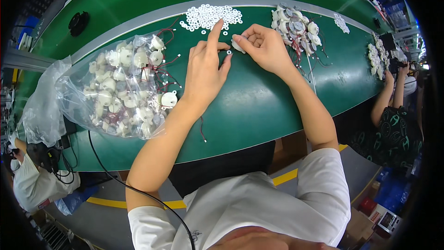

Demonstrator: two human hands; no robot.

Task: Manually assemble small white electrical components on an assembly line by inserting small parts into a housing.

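My left hand [203, 69] is over the table with its index finger stretched toward a heap of small white rings [210, 17]. At its thumb tip, below the middle finger, is one white ring [229, 52], which looks pinched there. My right hand [264, 46] is closed, thumb against fingers, on a round whitish buzzer disc [237, 44]. The fingers partly cover that disc. Left of my left forearm, a clear plastic bag [74, 83] holds many cream round buzzers [122, 85] with red wires. Beyond my right hand lies another pile of buzzers [296, 25].
A green table [249, 111] curves around me, with a metal rail [259, 1] along the back. More rings [341, 23] and buzzers [377, 58] lie far right, near another person's hands [397, 78]. A black cable [111, 173] hangs at left. Another person [41, 180] sits far left.
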